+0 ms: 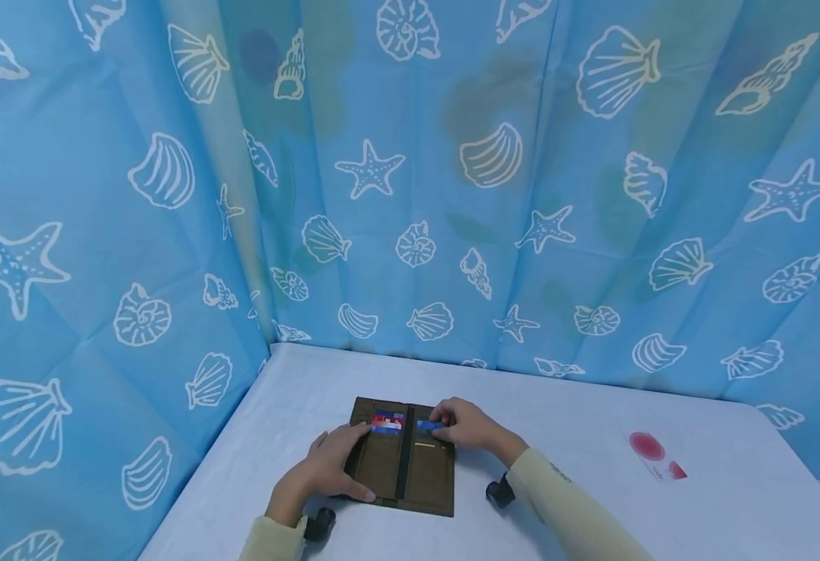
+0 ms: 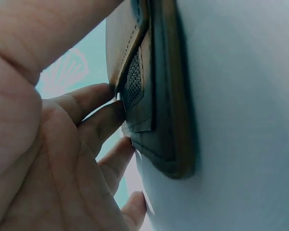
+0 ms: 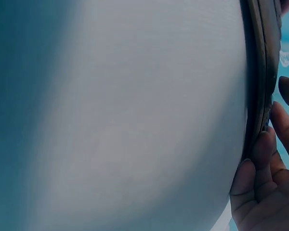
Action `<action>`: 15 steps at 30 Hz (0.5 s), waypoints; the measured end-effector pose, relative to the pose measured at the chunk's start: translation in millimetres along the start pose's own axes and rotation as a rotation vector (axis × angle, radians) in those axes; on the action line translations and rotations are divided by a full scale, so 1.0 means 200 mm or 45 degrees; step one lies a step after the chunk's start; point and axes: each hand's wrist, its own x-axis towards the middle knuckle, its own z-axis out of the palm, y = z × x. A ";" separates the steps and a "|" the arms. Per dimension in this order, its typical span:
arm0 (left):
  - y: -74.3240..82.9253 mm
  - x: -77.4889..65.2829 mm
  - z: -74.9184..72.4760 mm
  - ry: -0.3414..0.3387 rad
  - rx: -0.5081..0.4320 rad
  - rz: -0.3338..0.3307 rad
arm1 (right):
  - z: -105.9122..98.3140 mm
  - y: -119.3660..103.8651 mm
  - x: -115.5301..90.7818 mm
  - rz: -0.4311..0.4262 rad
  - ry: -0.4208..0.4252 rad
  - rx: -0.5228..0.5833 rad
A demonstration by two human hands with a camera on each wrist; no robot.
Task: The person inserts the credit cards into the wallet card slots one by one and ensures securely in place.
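A brown bifold wallet (image 1: 381, 461) lies spread open on the white table, a dark strip running down its fold. Behind its left panel's pocket stands a red and blue card (image 1: 387, 422). My left hand (image 1: 325, 466) rests over the left edge, thumb near the bottom corner and fingertips touching the upper side. In the left wrist view, those fingers meet the wallet's edge (image 2: 159, 144). On the right panel, my right hand (image 1: 469, 425) holds a blue card (image 1: 424, 426) at its right end. Its other fingertips touch the wallet's side (image 3: 262, 62) in the right wrist view.
A clear-looking card with red round shapes (image 1: 648, 446) lies on the white table (image 1: 557, 421) to the right. A blue curtain (image 1: 381, 288) with shell and starfish prints hangs behind and to the left. Each wrist carries a small black device.
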 end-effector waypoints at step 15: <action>0.02 0.00 0.00 0.006 0.006 -0.034 | 0.01 -0.01 -0.05 -0.063 -0.016 -0.063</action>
